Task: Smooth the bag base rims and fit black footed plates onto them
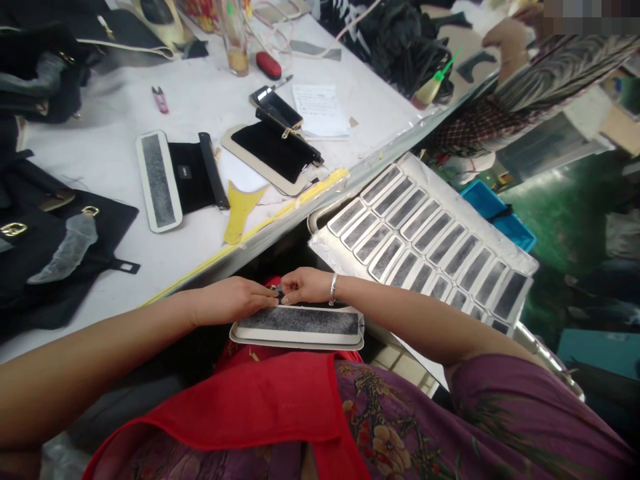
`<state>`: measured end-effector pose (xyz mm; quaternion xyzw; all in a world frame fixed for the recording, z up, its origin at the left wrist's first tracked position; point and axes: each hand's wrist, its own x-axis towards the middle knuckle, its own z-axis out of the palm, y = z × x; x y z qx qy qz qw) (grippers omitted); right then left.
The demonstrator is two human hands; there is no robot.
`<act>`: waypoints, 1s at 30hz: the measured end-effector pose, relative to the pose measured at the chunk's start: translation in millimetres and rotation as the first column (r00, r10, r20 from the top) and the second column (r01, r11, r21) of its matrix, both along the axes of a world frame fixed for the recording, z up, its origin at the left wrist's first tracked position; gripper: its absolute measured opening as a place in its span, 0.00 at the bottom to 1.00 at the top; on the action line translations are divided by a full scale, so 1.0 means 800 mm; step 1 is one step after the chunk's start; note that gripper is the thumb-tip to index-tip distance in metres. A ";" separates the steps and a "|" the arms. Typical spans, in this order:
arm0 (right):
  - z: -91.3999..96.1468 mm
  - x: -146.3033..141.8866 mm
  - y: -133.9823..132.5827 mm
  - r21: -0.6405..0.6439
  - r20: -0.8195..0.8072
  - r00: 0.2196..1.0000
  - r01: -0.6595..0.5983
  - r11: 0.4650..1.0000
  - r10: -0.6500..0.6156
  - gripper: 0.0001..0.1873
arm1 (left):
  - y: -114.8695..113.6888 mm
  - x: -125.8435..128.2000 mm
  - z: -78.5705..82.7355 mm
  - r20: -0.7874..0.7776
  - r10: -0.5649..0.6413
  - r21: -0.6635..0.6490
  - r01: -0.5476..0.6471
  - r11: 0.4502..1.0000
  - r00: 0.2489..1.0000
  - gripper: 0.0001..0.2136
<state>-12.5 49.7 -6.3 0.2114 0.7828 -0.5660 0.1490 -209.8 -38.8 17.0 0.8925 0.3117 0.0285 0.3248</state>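
Note:
A long white-rimmed panel (300, 323) with a mottled dark-grey middle lies in front of my body, with rounded corners. Behind its far edge, a black fabric piece (320, 305) is partly hidden by my hands. My left hand (235, 299) reaches over the panel's left end, its fingers fairly straight and together, fingertips pressed on the black piece. Close beside them, my right hand (305, 287) is closed in a pinch at the same piece, near a small gold-coloured bit. What exactly lies between the fingertips is too small to make out.
On the white table (200, 87) lie a panel with a black pouch (193, 175), a zipped black pouch (273, 150), a yellow template (241, 210), pink snips (160, 100) and black bags (65, 247). Right, a tray (430, 177) bears rows of panels. A co-worker's arm (510, 47) is far right.

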 end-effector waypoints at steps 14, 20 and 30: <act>0.021 0.044 0.002 0.141 0.083 0.996 -0.001 0.990 -0.011 0.11 | -0.023 0.002 0.010 -0.175 0.103 0.121 -0.082 0.989 0.979 0.17; 0.044 0.092 -0.019 0.382 0.063 0.967 0.204 0.901 -0.246 0.08 | -0.037 0.011 0.016 -0.266 0.143 0.325 -0.051 0.944 0.953 0.14; 0.031 0.204 -0.155 0.709 -0.379 0.896 0.441 0.551 -0.230 0.16 | -0.102 0.143 -0.017 0.070 0.332 0.508 -0.320 0.800 0.941 0.13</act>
